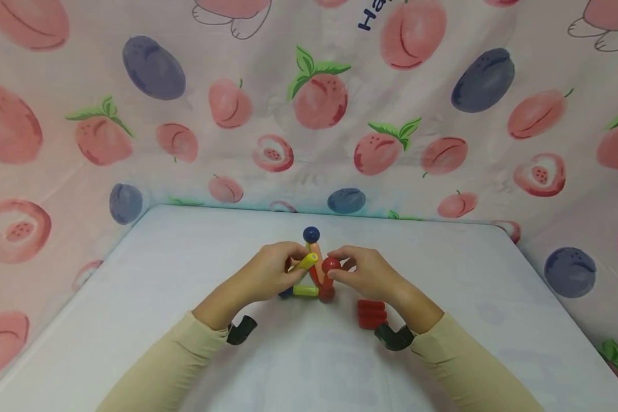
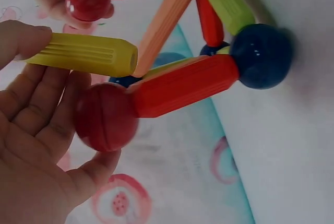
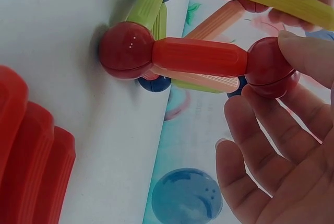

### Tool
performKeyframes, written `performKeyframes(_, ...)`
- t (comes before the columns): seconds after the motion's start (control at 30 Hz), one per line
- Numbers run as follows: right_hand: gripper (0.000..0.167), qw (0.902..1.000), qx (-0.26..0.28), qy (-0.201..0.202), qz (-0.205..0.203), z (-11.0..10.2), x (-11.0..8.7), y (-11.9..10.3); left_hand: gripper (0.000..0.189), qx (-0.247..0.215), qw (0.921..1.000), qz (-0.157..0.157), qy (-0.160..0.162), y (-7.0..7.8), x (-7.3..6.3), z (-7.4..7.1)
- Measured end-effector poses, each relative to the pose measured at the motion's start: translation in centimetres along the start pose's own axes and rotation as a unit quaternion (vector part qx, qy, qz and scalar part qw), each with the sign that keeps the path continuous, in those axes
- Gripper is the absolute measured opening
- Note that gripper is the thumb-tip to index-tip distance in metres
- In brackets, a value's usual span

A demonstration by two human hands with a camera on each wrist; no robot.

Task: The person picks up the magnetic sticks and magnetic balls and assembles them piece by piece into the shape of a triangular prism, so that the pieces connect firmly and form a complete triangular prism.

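A frame of magnetic-looking rods and balls stands on the table. My left hand (image 1: 268,273) pinches a yellow rod (image 2: 86,54) between thumb and fingers, one end pointing toward the frame. In the left wrist view, other fingers of that hand touch a red ball (image 2: 107,117) on top of a red rod (image 2: 185,85). My right hand (image 1: 373,274) grips another red ball (image 3: 271,67) with thumb and fingers; it tops an upright red rod (image 3: 201,56) rising from a red base ball (image 3: 126,50). At the back, a blue ball (image 1: 311,234) sits highest, above an orange rod (image 3: 216,20).
Several red rods (image 1: 372,315) lie side by side on the white table (image 1: 298,360), close to my right wrist. A light green rod (image 1: 306,291) forms the frame's front base. Behind the table hangs a fruit-print cloth (image 1: 273,126).
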State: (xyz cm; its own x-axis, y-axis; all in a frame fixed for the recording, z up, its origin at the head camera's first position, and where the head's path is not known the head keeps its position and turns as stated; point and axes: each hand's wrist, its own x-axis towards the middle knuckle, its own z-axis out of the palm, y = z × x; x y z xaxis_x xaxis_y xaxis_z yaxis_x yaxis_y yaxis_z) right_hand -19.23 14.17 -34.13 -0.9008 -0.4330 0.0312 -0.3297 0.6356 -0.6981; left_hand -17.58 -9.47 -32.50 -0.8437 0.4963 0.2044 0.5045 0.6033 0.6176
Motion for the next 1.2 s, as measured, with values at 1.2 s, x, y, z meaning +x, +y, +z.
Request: performKeyframes(1.2, 0.041, 0.9999, -0.009, -0.004, -0.01, -0.2, 0.0, 0.1, 0.022, 0.195, 0.979, -0.026, -0.053, -0.8, 2.3, 1.8)
